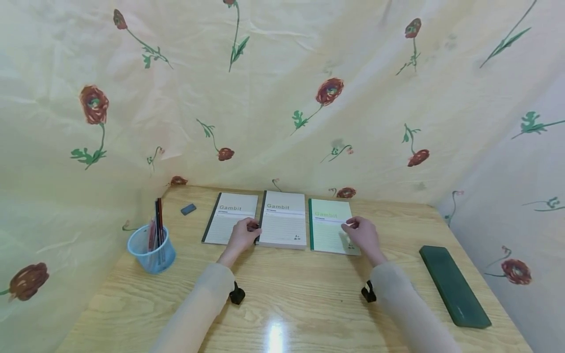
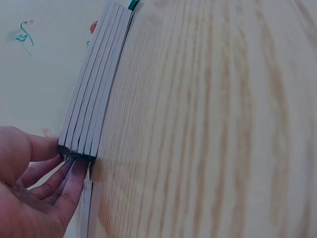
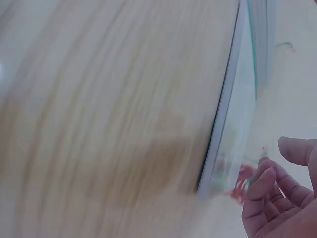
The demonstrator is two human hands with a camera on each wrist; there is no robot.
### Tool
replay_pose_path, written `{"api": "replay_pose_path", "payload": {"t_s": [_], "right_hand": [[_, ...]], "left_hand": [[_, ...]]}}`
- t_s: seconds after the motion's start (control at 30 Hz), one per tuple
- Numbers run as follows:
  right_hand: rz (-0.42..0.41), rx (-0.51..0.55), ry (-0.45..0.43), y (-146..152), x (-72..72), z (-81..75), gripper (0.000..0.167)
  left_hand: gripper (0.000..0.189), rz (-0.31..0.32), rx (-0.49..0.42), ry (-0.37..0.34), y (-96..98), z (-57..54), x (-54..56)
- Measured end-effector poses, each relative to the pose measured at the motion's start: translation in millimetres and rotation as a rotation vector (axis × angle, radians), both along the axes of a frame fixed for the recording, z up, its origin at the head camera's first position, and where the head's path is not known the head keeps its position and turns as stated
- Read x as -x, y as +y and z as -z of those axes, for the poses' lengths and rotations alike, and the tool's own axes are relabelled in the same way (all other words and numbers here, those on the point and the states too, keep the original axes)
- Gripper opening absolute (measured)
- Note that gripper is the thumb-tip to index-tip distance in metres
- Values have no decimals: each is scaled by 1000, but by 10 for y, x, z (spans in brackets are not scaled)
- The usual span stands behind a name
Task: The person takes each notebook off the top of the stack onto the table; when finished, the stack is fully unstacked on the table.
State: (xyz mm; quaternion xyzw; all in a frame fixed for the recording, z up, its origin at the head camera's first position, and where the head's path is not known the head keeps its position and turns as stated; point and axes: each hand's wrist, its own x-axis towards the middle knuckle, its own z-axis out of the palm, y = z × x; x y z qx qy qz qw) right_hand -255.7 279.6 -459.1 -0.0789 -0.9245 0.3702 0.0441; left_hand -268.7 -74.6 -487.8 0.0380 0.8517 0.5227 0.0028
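Note:
Three places along the back of the table hold notebooks marked "Gambit". In the middle is a thick stack of notebooks [image 1: 283,226] with dark spines. My left hand [image 1: 241,236] grips its left edge; in the left wrist view, the thumb is at the top of the stack [image 2: 94,89] and the fingers bear on the spines. Left of it lies a white notebook [image 1: 227,215], partly covered by that hand. A pale green notebook [image 1: 326,230] with a green spine lies to the right. Over its right edge hovers my right hand [image 1: 364,235], fingers loosely bent, thumb apart, holding nothing.
A blue mesh cup [image 1: 154,255] with pens and pencils stands at the left. Behind it lies a small blue eraser-like block [image 1: 188,209]. A long dark green case [image 1: 454,287] lies near the right edge. Flowered cloth [image 1: 265,122] hangs behind the table.

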Motion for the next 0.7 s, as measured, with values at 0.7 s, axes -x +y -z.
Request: {"api": "replay_pose_path", "payload": {"t_s": [0.7], "right_hand": [[-143,75,28,-912,155,170,27]], "left_hand": [[28,3,-20,-11,-7,45,59]]}}
